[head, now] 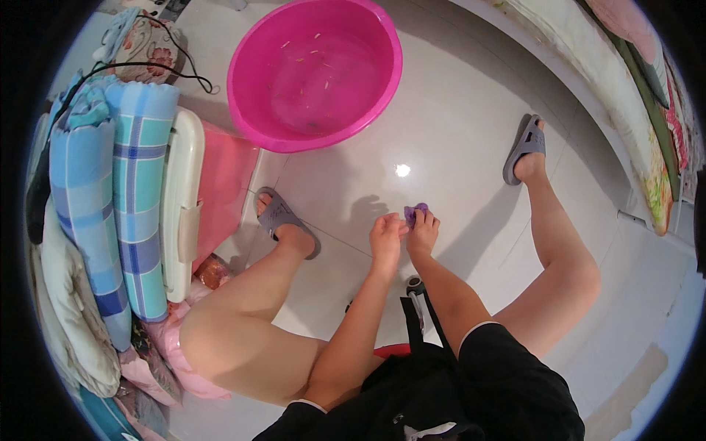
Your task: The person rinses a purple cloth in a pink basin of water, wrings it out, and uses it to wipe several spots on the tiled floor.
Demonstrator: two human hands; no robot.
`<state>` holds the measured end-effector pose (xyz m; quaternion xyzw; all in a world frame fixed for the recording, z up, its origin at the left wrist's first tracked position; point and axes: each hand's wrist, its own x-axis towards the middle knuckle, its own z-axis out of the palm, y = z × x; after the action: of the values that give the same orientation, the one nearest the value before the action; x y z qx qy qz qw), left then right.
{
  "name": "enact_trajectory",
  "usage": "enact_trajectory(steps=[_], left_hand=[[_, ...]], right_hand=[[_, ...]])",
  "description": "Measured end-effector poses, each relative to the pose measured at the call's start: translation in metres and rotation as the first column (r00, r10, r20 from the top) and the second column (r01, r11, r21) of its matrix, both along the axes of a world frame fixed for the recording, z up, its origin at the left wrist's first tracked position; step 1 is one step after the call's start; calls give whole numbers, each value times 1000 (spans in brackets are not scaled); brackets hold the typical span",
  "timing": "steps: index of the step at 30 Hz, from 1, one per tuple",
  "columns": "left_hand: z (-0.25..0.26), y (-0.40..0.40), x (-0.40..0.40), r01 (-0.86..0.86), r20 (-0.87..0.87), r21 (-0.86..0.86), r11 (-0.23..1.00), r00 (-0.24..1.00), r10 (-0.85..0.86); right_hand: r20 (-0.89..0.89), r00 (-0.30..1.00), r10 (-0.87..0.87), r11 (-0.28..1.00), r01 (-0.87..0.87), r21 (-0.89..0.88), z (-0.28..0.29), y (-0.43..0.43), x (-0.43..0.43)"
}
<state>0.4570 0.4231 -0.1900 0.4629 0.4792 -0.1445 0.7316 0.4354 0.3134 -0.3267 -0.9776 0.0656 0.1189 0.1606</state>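
Observation:
In front of my lap, both hands are close together above the pale tiled floor [342, 187]. My right hand [423, 234] has its fingers around a small purple object [415, 211], soft-looking and partly covered by the fingers. Just beside it, my left hand [388, 234] has bent fingers with the tips near the purple object. Whether those fingertips pinch anything is too small to tell. Farther out stands a large pink plastic basin [314, 144], with several small pale slivers scattered over its bottom.
On the left, a pink storage box [226, 182] with a cream lid [185, 220] stands beside rolled plaid bedding [140, 204]. Black cables [149, 64] hang above it. A bed edge [584, 71] curves along the right. My feet wear grey slippers [281, 212], set wide apart.

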Motion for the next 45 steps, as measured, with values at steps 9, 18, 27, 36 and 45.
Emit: enact_trajectory(steps=[9,18,27,36,45], left_hand=[[-5,6,-7,61,-6,19,998,998,-61],[8,1,-4,89,13,-4,996,996,-88],[18,-2,-15,136,174,-311,941,981,-84],[10,7,-39,410,422,-26,912,831,-362],[7,29,-51,373,55,74,925,924,-378]], right_hand=[[-63,998,2,988,8,155,2,11,42],[-645,737,-200,145,674,725,61,-30,139],[-710,624,326,-374,775,510,133,-9,42],[-760,648,42,-425,700,574,144,9,9],[-876,475,82,-486,787,381,125,48,-20]])
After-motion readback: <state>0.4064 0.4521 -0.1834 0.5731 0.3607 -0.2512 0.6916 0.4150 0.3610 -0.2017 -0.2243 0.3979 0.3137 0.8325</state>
